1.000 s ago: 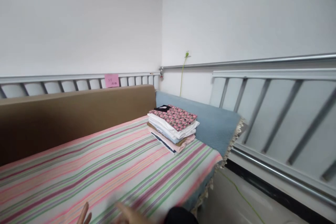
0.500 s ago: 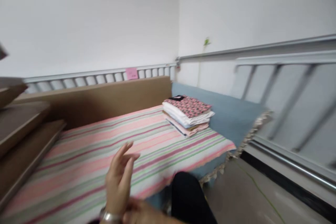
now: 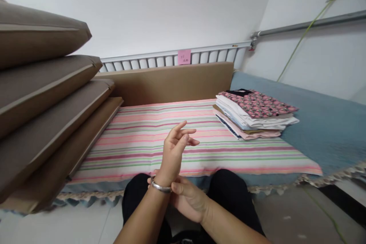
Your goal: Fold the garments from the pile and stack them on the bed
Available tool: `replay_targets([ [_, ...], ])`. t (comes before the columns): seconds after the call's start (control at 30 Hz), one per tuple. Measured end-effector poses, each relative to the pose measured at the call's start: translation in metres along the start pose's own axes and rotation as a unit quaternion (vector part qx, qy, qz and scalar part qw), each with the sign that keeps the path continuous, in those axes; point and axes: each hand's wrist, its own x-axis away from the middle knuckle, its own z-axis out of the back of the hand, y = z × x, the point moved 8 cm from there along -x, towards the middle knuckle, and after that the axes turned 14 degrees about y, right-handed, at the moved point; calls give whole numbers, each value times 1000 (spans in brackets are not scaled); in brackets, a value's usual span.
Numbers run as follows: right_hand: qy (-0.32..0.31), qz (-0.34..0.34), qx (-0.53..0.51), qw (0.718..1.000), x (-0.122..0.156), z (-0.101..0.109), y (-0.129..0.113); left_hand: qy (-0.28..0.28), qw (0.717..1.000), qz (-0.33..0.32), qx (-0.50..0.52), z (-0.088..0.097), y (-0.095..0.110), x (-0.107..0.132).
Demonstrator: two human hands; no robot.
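Note:
My left hand (image 3: 176,146) is raised over the striped cloth, palm turned inward, its fingers apart and slightly curled with nothing in them. A silver bangle (image 3: 161,188) circles my left wrist. My right hand (image 3: 188,198) is wrapped around that wrist from below, its thumb against the bangle and its fingertips showing on the far side. Beyond my hands, the striped cloth (image 3: 137,135) covers a blue padded seat. To the right on it stands a stack of folded clothes (image 3: 251,122), topped by a pink patterned garment (image 3: 260,103) with a black collar.
Several brown cushions (image 3: 51,91) are piled at the left. A brown backrest cushion (image 3: 171,84) leans below a white radiator (image 3: 148,62) bearing a pink note (image 3: 184,57). A blue cover (image 3: 314,103) spreads at the right. A grey pipe (image 3: 309,23) runs along the wall.
The view has swung left and steadied, so the clothes sit farther right and more cushions show. My right hand still holds the left wrist.

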Motion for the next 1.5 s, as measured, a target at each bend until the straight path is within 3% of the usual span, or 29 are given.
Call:
replay_targets([
  [0.07, -6, 4, 7, 1000, 1, -1, 0, -5, 997, 56, 59, -2, -4, -2],
  [0.13, -15, 4, 16, 1000, 1, 0, 0, 28, 981, 130, 140, 2, -9, -6],
  [0.27, -23, -7, 20, 1000, -3, 3, 2, 133, 917, 242, 287, 10, -18, -8],
  [0.4, -76, -38, 5, 996, -5, -3, 1, 134, 888, 274, 343, 0, -18, -3],
  [0.67, -72, -3, 18, 997, -7, 1, -7, 131, 891, 280, 334, 1, -26, 1],
  [0.8, -31, 17, 5, 999, -7, -1, -7, 105, 944, 211, 231, 6, -22, -6],
  [0.9, 15, 31, -34, 999, -7, 1, -7, 57, 989, 127, 41, 7, -21, -11],
  [0.97, 39, 32, -55, 997, -7, 5, -3, 2, 989, 74, -129, 7, -25, -11],
  [1.03, 62, 26, -72, 995, -8, 9, 4, -64, 946, -16, -318, 6, -27, -11],
  [1.1, 89, 24, -91, 992, -10, 14, 11, -126, 860, -125, -478, 4, -27, -9],
  [1.17, 114, 24, -104, 988, -12, 18, 18, -168, 775, -198, -577, 4, -30, -8],
  [1.23, 137, 24, -104, 985, -14, 20, 26, -189, 726, -232, -619, 4, -33, -9],
  [1.37, 141, 44, -75, 986, -17, 17, 32, -203, 699, -275, -628, 2, -34, -7],
  [1.5, 43, 54, 99, 993, -16, 0, 23, -200, 725, -281, -596, 10, -43, -8],
])
